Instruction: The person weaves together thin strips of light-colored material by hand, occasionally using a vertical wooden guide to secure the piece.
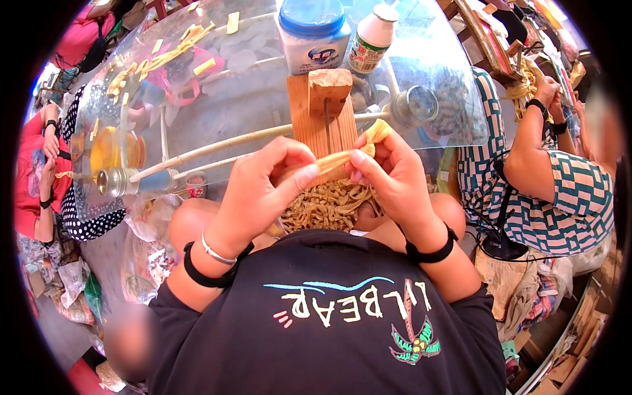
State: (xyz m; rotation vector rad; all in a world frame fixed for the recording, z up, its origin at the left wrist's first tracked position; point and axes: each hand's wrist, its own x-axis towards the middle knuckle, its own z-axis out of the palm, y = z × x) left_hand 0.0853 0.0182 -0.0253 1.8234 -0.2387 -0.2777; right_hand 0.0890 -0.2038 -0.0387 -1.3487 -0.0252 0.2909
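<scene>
Both hands on one pale tan fibre strip (342,158), held above the lap.
My left hand (263,181) & right hand (388,174) pinch it closed, taut btwn them, prob. to keep it straight over the upright wooden block (322,118); tan strip pile (329,205) below.

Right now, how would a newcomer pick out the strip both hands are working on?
Start at the glass table and its upright wooden block. Just below, the left hand and right hand pinch a pale tan strip. Unlike the loose heap of strips in the lap, it is stretched between fingers.
</scene>
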